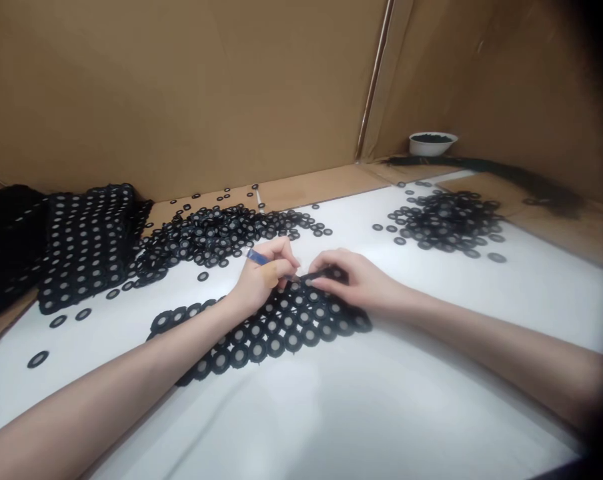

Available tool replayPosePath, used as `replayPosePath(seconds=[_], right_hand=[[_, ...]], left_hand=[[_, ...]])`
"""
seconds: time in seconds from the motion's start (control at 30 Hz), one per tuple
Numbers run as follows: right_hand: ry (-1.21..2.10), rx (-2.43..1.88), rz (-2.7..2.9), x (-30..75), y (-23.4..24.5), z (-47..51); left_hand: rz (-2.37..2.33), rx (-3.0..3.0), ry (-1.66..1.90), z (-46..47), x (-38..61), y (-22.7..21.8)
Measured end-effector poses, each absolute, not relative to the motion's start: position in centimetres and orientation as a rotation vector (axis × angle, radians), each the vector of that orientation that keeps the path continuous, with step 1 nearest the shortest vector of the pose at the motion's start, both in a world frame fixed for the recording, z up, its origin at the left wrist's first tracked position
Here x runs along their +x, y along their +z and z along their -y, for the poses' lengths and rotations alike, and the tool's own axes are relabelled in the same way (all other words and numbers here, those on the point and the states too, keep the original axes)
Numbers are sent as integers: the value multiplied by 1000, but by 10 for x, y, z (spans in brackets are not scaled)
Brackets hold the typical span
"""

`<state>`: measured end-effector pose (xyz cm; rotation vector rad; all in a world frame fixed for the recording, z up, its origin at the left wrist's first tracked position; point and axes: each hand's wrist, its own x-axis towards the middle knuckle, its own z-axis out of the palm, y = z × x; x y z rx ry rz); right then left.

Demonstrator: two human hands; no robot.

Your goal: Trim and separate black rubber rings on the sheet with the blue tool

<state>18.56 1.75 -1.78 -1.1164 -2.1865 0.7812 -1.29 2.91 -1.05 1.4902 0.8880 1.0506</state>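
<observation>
Left hand (262,279) curled, right hand (349,275) pinching

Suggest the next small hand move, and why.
Probably work the blue-handled tool into the far edge of the black-rimmed disc mat: the left hand holds it, tip close to that edge, and the right hand pinches the mat just beside it.

Before you stood a plain brown wall (181,87), meeting another brown wall (526,87) on your right, with a thin, slanting pale strip (374,80) near the corner. Your desk (431,413) showed white, brown surfacing (326,188) lay beyond it, and soft light gleamed on the white.
</observation>
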Motion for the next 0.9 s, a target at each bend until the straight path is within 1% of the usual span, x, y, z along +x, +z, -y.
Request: replayPosePath(seconds=[0.53,0.9], right_hand=[[756,-1192,2281,184,-20,-20],[756,-1198,2305,182,-19,-20]], left_hand=[[-893,1800,940,-30,-17,-14],[-834,1744,831,-35,-16,-14]])
